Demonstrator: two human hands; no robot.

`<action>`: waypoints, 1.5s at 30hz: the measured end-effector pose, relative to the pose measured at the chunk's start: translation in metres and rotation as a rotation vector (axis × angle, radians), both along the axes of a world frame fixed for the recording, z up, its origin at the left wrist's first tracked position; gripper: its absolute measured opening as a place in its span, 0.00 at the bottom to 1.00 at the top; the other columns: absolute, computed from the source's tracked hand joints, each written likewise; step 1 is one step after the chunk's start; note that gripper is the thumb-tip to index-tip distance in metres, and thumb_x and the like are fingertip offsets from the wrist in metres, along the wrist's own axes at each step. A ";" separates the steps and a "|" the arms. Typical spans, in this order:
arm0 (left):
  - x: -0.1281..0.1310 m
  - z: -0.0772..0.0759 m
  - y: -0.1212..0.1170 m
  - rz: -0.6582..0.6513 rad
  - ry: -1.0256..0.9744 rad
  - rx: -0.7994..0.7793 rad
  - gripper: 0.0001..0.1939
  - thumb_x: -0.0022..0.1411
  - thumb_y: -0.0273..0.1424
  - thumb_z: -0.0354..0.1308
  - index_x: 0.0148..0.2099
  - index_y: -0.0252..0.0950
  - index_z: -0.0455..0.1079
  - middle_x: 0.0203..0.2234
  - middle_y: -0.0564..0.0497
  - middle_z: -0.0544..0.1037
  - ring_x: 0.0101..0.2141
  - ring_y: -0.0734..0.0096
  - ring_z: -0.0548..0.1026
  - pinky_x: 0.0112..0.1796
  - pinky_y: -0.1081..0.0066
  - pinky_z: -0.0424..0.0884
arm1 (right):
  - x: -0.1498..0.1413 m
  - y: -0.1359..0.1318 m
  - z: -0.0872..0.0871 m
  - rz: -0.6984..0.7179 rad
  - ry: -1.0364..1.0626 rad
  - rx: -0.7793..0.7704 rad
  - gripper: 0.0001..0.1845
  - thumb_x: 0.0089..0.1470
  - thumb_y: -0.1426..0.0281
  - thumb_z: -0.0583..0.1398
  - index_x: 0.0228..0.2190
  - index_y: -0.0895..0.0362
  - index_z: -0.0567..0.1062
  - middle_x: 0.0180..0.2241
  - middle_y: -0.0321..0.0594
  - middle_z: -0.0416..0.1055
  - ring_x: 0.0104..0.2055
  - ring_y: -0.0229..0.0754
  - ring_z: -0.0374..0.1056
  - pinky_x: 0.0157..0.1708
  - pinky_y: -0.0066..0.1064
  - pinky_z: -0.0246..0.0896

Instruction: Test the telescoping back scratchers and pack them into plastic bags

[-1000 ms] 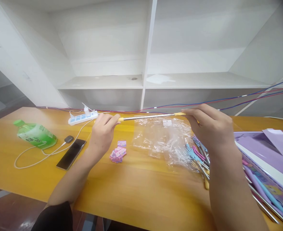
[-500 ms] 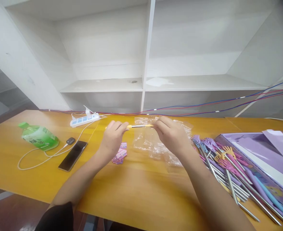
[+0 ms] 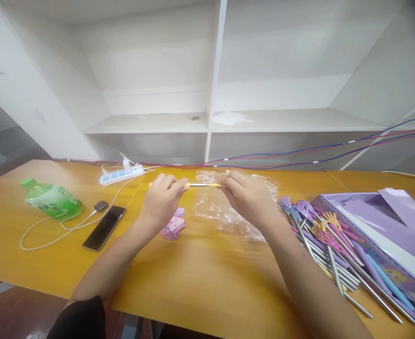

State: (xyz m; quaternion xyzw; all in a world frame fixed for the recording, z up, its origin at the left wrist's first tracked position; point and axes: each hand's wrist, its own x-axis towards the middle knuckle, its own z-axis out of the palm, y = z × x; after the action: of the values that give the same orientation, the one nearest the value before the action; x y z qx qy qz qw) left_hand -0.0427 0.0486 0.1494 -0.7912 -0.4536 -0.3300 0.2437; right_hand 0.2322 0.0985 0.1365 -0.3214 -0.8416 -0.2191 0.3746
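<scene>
Between my two hands a yellow back scratcher [image 3: 199, 185] with a silver metal rod is held level above the table. My left hand [image 3: 162, 200] is closed round its yellow left part, and a bit of yellow shows past the fingers. With fingertips pinched, my right hand [image 3: 248, 197] grips the yellow right end, most of which is hidden. Clear plastic bags [image 3: 211, 207] lie below and behind my right hand. Beside my left wrist is a small stack of pink printed cards [image 3: 174, 225].
A pile of back scratchers [image 3: 329, 245] lies at the right against a purple box [image 3: 355, 226]. At the left are a green bottle [image 3: 54, 200], a phone [image 3: 104, 228], a white cable and a power strip [image 3: 122, 175]. White shelving [image 3: 151, 123] rises behind the table.
The view has shifted slightly. Both hands keep hold of the back scratcher; slightly less of its yellow left part shows between them, and more sticks out left of my left hand.
</scene>
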 end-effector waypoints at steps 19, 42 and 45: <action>-0.006 0.007 0.005 0.103 -0.027 -0.091 0.20 0.81 0.42 0.47 0.44 0.38 0.76 0.32 0.47 0.73 0.38 0.62 0.64 0.38 0.66 0.63 | 0.027 0.006 0.016 0.080 0.120 0.066 0.04 0.69 0.68 0.64 0.38 0.53 0.77 0.32 0.34 0.76 0.29 0.32 0.69 0.29 0.26 0.57; -0.041 0.018 0.026 0.046 -0.062 0.085 0.18 0.79 0.43 0.50 0.45 0.40 0.77 0.32 0.47 0.74 0.35 0.61 0.62 0.37 0.63 0.62 | 0.081 0.023 0.033 0.034 0.236 0.136 0.04 0.64 0.66 0.69 0.35 0.51 0.81 0.31 0.35 0.79 0.30 0.35 0.74 0.28 0.27 0.63; -0.042 0.019 0.027 0.023 -0.057 0.131 0.17 0.79 0.42 0.50 0.45 0.40 0.76 0.31 0.48 0.73 0.34 0.61 0.62 0.37 0.63 0.61 | 0.081 0.021 0.038 0.046 0.227 0.184 0.03 0.63 0.68 0.70 0.36 0.52 0.81 0.31 0.35 0.79 0.30 0.34 0.74 0.28 0.27 0.63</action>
State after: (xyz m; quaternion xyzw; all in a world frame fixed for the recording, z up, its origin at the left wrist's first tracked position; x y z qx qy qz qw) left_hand -0.0846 0.0754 0.1688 -0.7584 -0.4469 -0.3787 0.2859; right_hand 0.3135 0.1192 0.1743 -0.2890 -0.7775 -0.2486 0.5002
